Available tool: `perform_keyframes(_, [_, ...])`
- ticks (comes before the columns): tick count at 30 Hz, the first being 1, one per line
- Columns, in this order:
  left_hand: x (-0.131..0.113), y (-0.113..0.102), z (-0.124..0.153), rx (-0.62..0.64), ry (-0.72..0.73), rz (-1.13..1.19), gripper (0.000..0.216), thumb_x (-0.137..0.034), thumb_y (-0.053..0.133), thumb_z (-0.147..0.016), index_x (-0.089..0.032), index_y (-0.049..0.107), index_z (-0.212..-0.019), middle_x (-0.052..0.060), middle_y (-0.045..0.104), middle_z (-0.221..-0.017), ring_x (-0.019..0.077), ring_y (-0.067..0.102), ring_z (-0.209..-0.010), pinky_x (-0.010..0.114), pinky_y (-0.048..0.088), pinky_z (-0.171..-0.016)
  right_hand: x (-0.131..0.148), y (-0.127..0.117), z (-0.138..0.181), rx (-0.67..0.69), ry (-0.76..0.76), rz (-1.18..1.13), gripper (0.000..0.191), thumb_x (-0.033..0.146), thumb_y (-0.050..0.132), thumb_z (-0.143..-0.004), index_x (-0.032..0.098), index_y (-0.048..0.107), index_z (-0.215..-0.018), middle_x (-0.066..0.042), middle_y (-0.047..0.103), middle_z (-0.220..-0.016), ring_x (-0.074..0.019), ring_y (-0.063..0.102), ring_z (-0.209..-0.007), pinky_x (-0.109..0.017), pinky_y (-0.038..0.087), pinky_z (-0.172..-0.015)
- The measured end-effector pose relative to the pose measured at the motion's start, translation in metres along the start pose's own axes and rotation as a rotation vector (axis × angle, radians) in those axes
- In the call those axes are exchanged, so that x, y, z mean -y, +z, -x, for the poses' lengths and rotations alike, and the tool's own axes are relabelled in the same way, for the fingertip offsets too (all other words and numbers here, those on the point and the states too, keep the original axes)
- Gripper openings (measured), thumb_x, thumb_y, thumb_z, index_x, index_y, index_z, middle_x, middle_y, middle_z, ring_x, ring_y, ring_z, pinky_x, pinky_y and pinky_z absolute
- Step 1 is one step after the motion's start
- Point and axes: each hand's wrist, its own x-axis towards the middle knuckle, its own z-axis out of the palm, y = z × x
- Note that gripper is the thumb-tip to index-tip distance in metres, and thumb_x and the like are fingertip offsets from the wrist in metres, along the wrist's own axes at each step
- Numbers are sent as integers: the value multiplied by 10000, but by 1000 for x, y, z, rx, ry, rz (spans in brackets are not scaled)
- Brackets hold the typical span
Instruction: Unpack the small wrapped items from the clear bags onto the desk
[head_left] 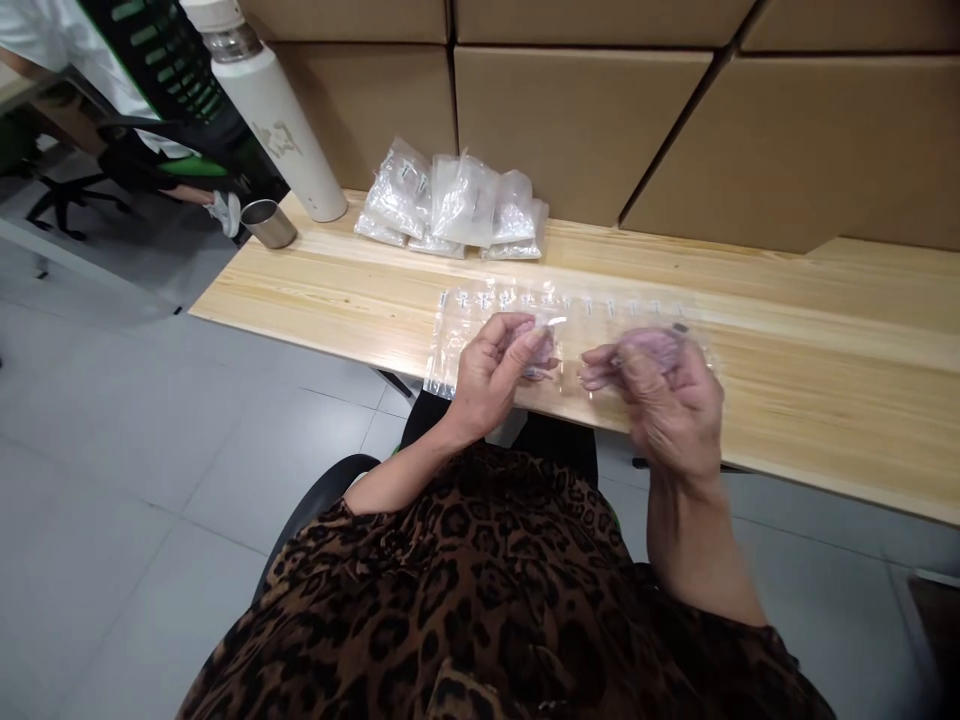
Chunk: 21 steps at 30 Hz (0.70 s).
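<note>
Over the front part of the wooden table, my left hand (491, 375) is closed with the thumb pressed on a small pinkish, crumpled, see-through piece (541, 345). A short gap to the right, my right hand (675, 410) is closed round a larger pale purple crumpled bundle (652, 350), perhaps thin plastic; its kind is not clear. The right fingertips are a little blurred. Flat clear plastic bags (450, 345) with small dark print along their top edges lie in an overlapping row beneath both hands. My hands cover part of them.
Filled clear bags (465, 200) are heaped at the back of the table (825, 400). A white bottle (289, 140) and a metal cup (268, 225) stand at the left end. Cardboard boxes (577, 130) line the back. Someone in white (71, 45) sits beyond, far left.
</note>
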Motion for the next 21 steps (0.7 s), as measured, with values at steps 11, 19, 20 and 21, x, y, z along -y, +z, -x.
perform_keyframes(11, [6, 20, 16, 103, 136, -135, 505, -665, 487, -1072, -234, 599, -1310, 112, 746, -1354, 231, 714, -1263, 409, 580, -1130, -15, 30, 8, -176, -211, 630, 510, 686, 623, -1018, 219, 621, -815, 29, 555, -654, -102, 476, -559, -272, 400, -533])
perform_keyframes(19, [6, 20, 22, 126, 150, -140, 463, -601, 511, -1081, -214, 582, -1326, 139, 718, -1385, 244, 694, -1300, 446, 547, -1177, -5, 24, 15, -73, -362, 800, 498, 543, 525, -1107, 215, 542, -733, 48, 451, -580, -81, 369, -494, -268, 321, -517])
perform_keyframes(20, [6, 20, 22, 130, 152, -139, 470, -605, 513, -1078, -211, 584, -1325, 136, 722, -1366, 244, 698, -1285, 449, 547, -1172, -6, 22, 17, -89, -342, 784, 456, 540, 577, -1087, 218, 578, -764, 43, 488, -607, -88, 401, -515, -268, 351, -533])
perform_keyframes(21, [6, 19, 23, 127, 151, -137, 476, -609, 514, -1076, -211, 584, -1327, 132, 724, -1350, 244, 699, -1272, 451, 548, -1168, -6, 19, 18, -120, -319, 760, 392, 536, 640, -1058, 223, 626, -824, 31, 550, -665, -100, 458, -561, -273, 397, -568])
